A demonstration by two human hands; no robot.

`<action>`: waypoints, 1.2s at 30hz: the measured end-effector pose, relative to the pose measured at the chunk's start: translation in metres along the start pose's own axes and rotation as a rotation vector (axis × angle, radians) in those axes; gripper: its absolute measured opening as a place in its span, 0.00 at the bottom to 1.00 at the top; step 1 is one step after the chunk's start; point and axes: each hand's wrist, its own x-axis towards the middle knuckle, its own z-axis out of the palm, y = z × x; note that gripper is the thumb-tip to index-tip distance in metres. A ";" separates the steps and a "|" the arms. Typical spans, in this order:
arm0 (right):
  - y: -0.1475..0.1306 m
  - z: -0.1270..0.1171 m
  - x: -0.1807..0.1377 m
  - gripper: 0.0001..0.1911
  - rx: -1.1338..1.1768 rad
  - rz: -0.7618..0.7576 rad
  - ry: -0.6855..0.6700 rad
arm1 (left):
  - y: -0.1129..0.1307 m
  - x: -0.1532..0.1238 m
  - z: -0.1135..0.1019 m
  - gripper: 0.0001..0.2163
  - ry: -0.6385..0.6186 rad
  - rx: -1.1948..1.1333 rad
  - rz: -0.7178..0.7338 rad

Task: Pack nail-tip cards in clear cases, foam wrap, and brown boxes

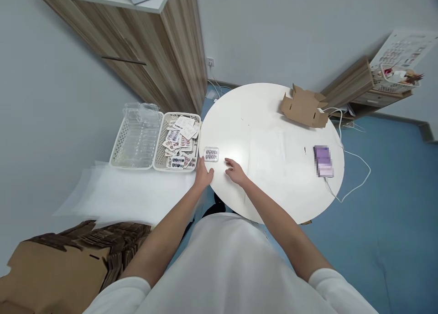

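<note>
On the left part of the round white table (263,177) lies a small clear case (211,154) with two rows of glossy purple ovals inside. My left hand (203,175) rests at the table's edge just below the case, thumb apart from the fingers. Whether its fingertips touch the case I cannot tell. To the right of the case, my right hand (235,172) hovers over or rests on the tabletop with its fingers spread and nothing in them. Beside my left hand stands a white basket (155,163) full of cards (179,141) bearing similar coloured ovals.
Another white basket (114,152) holds stacked clear plastic cases (138,136). White translucent sheets (130,193) and flattened cardboard boxes (58,273) lie at lower left. An unfolded brown box (304,106) and a blurred purple item (323,161) with a white cable (359,186) occupy the table's right side.
</note>
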 end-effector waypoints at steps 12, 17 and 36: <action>-0.002 0.035 0.008 0.37 0.254 0.054 -0.021 | -0.002 -0.001 0.000 0.29 -0.050 -0.240 -0.111; 0.012 0.022 -0.004 0.34 0.233 0.033 0.060 | 0.003 -0.010 0.006 0.28 -0.077 -0.301 -0.080; 0.106 -0.096 -0.137 0.16 -0.272 -0.066 0.465 | 0.104 -0.109 0.108 0.28 -0.429 -0.136 0.241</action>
